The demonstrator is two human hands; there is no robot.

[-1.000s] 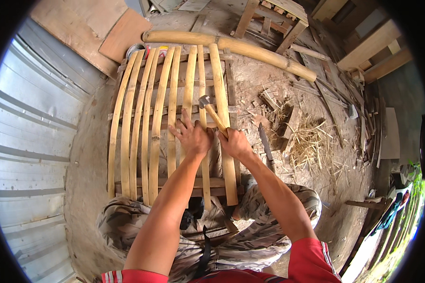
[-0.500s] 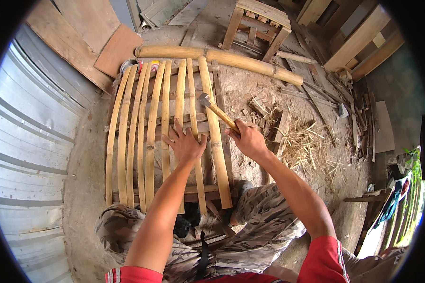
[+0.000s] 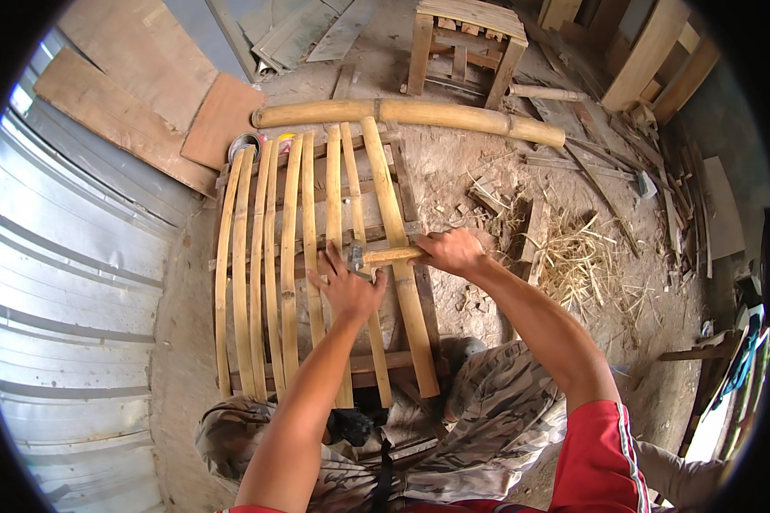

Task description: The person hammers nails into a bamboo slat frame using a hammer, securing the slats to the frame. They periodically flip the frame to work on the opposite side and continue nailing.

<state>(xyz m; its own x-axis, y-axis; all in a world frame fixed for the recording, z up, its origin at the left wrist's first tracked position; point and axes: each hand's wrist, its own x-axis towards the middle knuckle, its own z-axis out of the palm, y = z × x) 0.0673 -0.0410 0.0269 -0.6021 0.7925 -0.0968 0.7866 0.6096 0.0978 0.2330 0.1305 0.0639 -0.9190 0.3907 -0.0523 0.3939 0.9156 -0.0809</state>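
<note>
at two o'clock from the left grip, fanned wide over bamboo slats, the right grip is wrapped round a hammer, its head toward nine o'clock; beyond, straw lies at three, a bamboo pole at twelve.

Wdn bench, shavings, mtl wall
</note>
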